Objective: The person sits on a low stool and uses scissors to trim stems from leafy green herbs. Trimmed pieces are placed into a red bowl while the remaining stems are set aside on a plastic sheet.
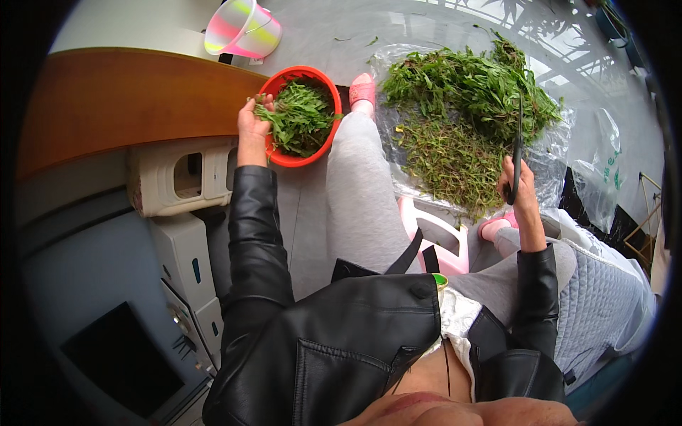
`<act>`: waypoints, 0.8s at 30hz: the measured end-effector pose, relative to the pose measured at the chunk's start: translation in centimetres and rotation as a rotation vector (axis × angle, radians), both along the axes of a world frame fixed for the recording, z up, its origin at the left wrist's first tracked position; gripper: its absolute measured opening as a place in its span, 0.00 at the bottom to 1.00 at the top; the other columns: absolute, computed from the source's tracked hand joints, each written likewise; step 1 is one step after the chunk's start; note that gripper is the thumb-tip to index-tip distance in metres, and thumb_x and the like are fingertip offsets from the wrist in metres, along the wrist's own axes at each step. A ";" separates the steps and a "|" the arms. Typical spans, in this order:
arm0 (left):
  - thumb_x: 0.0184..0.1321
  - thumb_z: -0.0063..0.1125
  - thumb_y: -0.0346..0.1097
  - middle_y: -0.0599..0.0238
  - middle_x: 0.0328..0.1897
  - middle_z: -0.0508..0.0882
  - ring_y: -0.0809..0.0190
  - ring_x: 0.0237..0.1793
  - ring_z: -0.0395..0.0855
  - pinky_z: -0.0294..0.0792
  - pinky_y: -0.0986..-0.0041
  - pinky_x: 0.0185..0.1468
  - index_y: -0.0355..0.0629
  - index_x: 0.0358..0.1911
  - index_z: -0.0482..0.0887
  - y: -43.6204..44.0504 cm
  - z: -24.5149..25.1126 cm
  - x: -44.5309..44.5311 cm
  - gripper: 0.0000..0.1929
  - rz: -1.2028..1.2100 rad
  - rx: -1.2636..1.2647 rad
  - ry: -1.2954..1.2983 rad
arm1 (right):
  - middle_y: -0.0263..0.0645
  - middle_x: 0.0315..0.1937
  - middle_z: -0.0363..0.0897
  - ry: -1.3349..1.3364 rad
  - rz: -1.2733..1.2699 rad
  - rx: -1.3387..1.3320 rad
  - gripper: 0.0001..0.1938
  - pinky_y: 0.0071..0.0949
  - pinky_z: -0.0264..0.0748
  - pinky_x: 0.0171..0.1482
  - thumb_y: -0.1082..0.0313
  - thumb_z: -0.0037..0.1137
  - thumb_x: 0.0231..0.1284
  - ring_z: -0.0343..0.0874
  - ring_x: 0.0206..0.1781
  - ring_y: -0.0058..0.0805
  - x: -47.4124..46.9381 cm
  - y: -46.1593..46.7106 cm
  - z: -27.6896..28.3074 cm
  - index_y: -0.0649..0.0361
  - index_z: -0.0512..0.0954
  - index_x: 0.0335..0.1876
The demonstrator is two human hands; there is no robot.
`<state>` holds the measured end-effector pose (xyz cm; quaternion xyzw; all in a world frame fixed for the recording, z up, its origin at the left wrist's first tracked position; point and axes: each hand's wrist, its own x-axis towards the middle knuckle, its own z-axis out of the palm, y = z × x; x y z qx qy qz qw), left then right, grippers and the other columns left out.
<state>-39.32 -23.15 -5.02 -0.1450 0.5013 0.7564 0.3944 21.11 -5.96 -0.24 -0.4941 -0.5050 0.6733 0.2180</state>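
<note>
My left hand [254, 118] is at the left rim of a red plastic basin [337, 101], fingers curled at some green leaves; whether it grips them is unclear. Leafy greens [301, 114] lie heaped inside the basin. In my right hand [519, 183] is a pair of black-handled scissors [518, 144], blades pointing away from me. Beyond and below them, a large pile of leafy greens [469, 85] rests on a clear plastic sheet [397, 175]. Nearer to me on the sheet lies a flatter layer of trimmed-looking stems and leaf bits [453, 162].
A brown wooden surface [144, 101] borders the basin's left. A pink, white and yellow bucket [245, 29] stands behind it. Between my legs is a pink plastic stool [458, 255]. A clear plastic bag [602, 170] lies right of the sheet, and a quilted cover [602, 298] is beside my right arm.
</note>
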 end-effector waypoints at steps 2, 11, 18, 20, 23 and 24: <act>0.70 0.43 0.42 0.48 0.51 0.78 0.46 0.53 0.77 0.71 0.54 0.56 0.36 0.46 0.75 -0.7 0.2 -2.3 0.15 0.020 -0.124 0.119 | 0.27 0.14 0.66 0.009 -0.001 -0.025 0.16 0.17 0.56 0.13 0.52 0.52 0.68 0.64 0.12 0.14 -0.1 -0.6 0.0 0.59 0.69 0.37; 0.68 0.48 0.52 0.40 0.77 0.46 0.40 0.77 0.40 0.40 0.47 0.74 0.33 0.72 0.51 -0.8 3.6 -0.5 0.38 -0.261 -0.403 0.442 | 0.28 0.12 0.66 -0.029 0.035 -0.003 0.16 0.17 0.56 0.13 0.52 0.51 0.70 0.63 0.10 0.15 -0.2 -1.3 1.2 0.58 0.68 0.36; 0.66 0.54 0.52 0.68 0.35 0.85 0.68 0.38 0.79 0.66 0.71 0.47 0.46 0.35 0.83 8.4 6.4 5.8 0.16 -0.443 -0.334 0.630 | 0.29 0.12 0.66 -0.023 0.066 -0.040 0.16 0.18 0.57 0.14 0.53 0.44 0.73 0.61 0.11 0.16 -0.7 -0.5 4.1 0.58 0.69 0.36; 0.65 0.56 0.49 0.68 0.38 0.85 0.68 0.40 0.80 0.66 0.74 0.46 0.44 0.36 0.84 12.0 6.9 8.8 0.15 -0.631 -0.336 0.772 | 0.29 0.12 0.66 0.001 0.078 -0.041 0.16 0.18 0.57 0.14 0.53 0.44 0.73 0.61 0.11 0.16 -0.4 0.2 4.7 0.59 0.70 0.37; 0.62 0.59 0.45 0.68 0.40 0.85 0.68 0.43 0.80 0.67 0.77 0.46 0.40 0.42 0.84 17.7 5.2 13.6 0.15 -0.934 -0.429 1.008 | 0.30 0.12 0.66 0.025 0.060 -0.071 0.17 0.18 0.57 0.14 0.52 0.45 0.72 0.62 0.10 0.16 0.2 1.3 5.1 0.60 0.70 0.38; 0.60 0.60 0.43 0.68 0.40 0.85 0.68 0.42 0.80 0.66 0.77 0.45 0.39 0.44 0.84 19.6 4.0 14.9 0.16 -1.010 -0.418 1.066 | 0.30 0.12 0.66 0.027 0.049 -0.087 0.18 0.18 0.56 0.14 0.50 0.46 0.71 0.62 0.10 0.16 0.4 1.6 5.1 0.61 0.70 0.39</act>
